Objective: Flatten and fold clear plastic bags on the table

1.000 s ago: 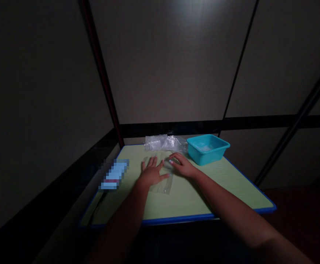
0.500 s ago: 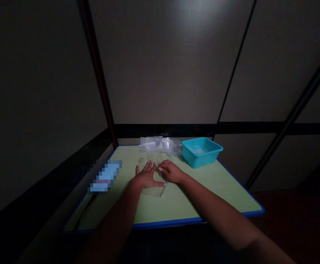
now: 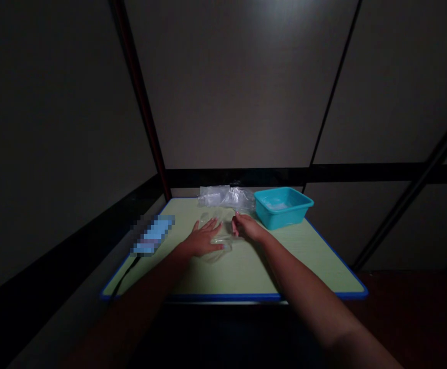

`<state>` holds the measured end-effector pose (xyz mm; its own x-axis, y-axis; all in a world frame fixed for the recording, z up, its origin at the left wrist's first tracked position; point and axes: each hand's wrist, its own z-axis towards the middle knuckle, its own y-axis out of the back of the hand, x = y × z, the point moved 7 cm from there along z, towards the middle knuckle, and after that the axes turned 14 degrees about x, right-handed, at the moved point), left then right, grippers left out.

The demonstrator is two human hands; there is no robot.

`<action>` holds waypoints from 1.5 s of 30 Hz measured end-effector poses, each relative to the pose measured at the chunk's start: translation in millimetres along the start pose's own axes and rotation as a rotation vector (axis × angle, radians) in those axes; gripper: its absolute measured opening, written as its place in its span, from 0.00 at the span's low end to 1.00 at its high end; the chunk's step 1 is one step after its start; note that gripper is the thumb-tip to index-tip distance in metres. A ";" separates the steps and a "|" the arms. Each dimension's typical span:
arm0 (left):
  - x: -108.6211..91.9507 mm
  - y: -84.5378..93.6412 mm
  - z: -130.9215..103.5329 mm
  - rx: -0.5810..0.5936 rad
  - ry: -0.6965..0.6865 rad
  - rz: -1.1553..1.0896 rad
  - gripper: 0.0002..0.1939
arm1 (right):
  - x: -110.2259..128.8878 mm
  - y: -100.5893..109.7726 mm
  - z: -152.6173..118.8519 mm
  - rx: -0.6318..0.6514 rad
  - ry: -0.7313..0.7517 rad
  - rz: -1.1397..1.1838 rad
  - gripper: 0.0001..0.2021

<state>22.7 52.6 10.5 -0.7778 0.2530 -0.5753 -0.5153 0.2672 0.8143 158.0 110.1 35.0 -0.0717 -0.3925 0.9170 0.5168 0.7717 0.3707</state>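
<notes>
A thin clear plastic glove lies on the table, its finger-shaped ends showing faintly beyond my left hand. My left hand rests on it palm down, fingers spread and thumb stretched to the right. Just to the right, my right hand is closed, its fingertips pinched at the glove's right side. The dim light and the see-through film make the exact edge in its grip hard to see.
A turquoise plastic basin stands at the table's back right with something clear inside. Crumpled clear plastic bags lie along the back edge. A blurred-out phone-like object with a dark strap sits at left. Panelled walls border the table.
My right hand has moved slightly right and up, away from my left hand. The glove film between them has shifted and wrinkled. My left hand stays spread on it.
</notes>
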 end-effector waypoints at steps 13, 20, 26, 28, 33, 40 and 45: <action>18.3 -9.1 -0.6 -0.188 0.512 0.030 0.50 | 29.7 -10.7 -6.7 -0.180 0.139 -0.647 0.09; 32.7 14.2 -11.2 -0.360 0.699 0.038 0.40 | 17.4 -40.6 -9.4 0.128 -0.199 -0.811 0.31; 29.6 26.8 5.7 -0.222 0.517 0.301 0.32 | -5.8 -34.5 -16.8 0.316 -0.533 -0.915 0.41; 32.8 24.6 10.4 -0.156 0.447 0.330 0.29 | -6.7 -30.7 -17.8 0.342 -0.549 -0.904 0.41; 41.1 19.8 9.0 -0.088 0.387 0.313 0.25 | 7.0 -31.0 -18.2 0.269 -0.447 -0.886 0.40; 36.4 16.4 0.4 -0.068 0.456 0.374 0.25 | 37.8 -98.0 -23.5 0.538 -0.141 -0.749 0.33; 43.6 18.6 -3.6 -0.087 0.556 0.386 0.28 | 38.6 -97.2 -30.4 0.614 -0.216 -0.682 0.33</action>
<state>-22.2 65.2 0.8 -0.9690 -0.2061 -0.1359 -0.1727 0.1725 0.9698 130.9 4.7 29.9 -0.3809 -0.8029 0.4585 -0.2305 0.5627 0.7939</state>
